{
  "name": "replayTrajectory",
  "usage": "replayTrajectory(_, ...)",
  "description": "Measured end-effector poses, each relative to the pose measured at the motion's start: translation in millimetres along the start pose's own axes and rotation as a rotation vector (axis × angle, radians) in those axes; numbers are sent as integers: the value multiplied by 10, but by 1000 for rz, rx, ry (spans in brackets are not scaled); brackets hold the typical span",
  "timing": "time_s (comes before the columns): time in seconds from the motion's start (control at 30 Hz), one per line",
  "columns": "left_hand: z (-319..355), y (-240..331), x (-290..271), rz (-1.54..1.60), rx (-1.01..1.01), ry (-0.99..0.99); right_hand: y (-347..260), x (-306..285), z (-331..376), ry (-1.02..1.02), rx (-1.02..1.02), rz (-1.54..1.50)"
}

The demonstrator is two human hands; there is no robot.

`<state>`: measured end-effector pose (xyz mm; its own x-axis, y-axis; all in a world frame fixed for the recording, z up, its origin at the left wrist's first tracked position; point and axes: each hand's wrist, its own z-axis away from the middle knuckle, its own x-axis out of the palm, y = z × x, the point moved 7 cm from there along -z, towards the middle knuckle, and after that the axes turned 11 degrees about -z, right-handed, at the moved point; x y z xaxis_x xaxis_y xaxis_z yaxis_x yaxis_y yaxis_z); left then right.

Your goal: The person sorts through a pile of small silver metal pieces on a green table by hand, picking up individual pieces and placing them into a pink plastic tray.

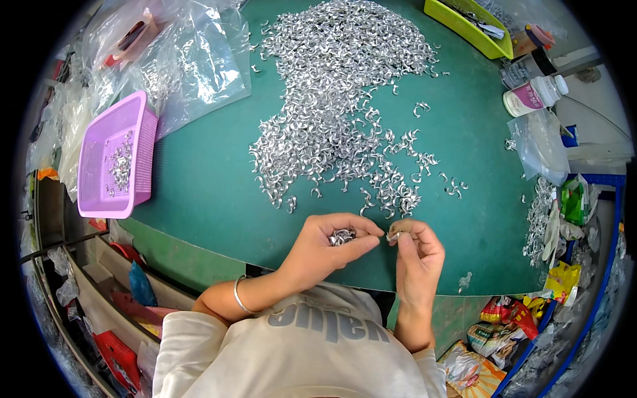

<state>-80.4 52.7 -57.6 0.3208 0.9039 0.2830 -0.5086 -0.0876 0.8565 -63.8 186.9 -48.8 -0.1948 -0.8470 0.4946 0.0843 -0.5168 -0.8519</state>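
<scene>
Left hand (325,244) curled round silver crescents (342,237), right hand (418,251) pinching a small piece (394,235), both, I'd guess, keeping supply close at the worktop's (206,192) near edge

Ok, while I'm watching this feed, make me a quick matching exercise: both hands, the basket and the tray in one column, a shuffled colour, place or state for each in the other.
1. Left hand
2. Right hand
3. Basket
4. Tray

A. Yellow-green, at the table's far right
B. Pinching a small piece at its fingertips
C. Purple, at the table's left
D. Curled around a cluster of metal pieces

Pairs: 1-D, 2-B, 3-C, 4-A
</scene>
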Motion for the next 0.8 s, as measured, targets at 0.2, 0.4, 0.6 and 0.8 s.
replayTrajectory(0.2, 52, 144, -21, -190, 296, 111, 196, 69, 130, -10, 160, -332)
replayTrajectory(0.4, 92, 203, -34, -207, 315, 107, 151, 151, 182, -82, 162, -338)
replayTrajectory(0.6, 138, 247, -31, -222, 337, 99, 126, 145, 212, -98, 102, -234)
replayTrajectory(0.8, 169, 292, -16, -300, 442, 90, 149, 165, 246, -60, 188, -350)
